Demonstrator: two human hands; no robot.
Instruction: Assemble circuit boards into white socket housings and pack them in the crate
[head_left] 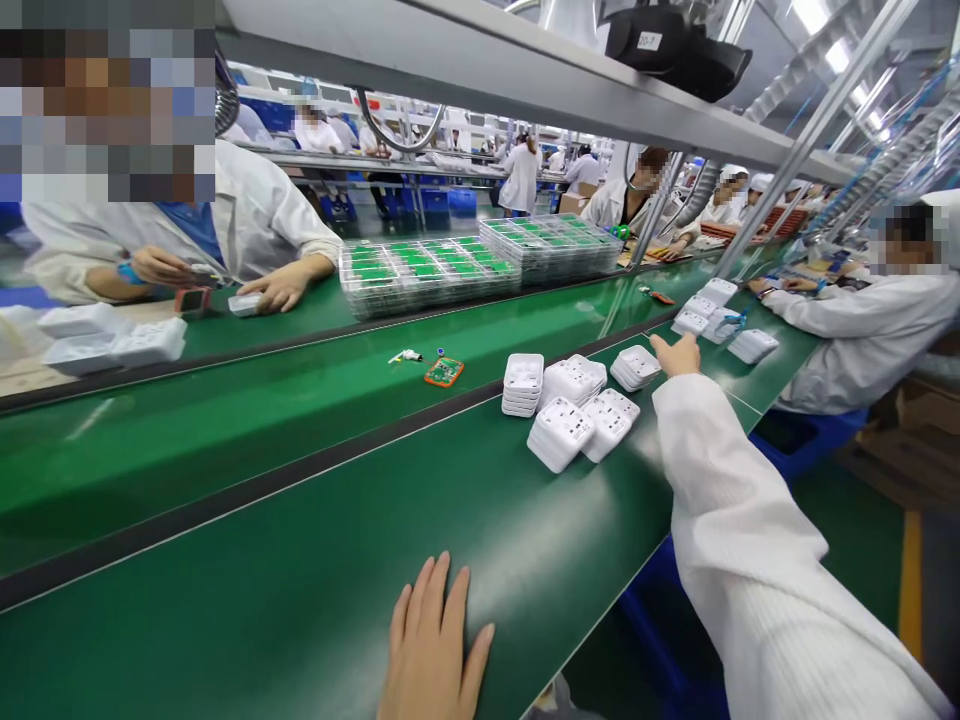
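**Hands on the green table**

The left hand (433, 640) lies flat, fingers apart, on the green table (300, 560). White plastic stacks (574, 410) sit in the middle. The right hand (679, 355) reaches far, fingers together, touching one white stack (636, 366).

Left hand (433, 640): laid flat, palm down, fingers extended and held close together, thumb slightly apart, pointing away from the body. Right arm: fully extended forward and to the right, covered by a white sleeve. Right hand (677, 355): at full reach, palm down, fingers loosely curled, holding nothing.
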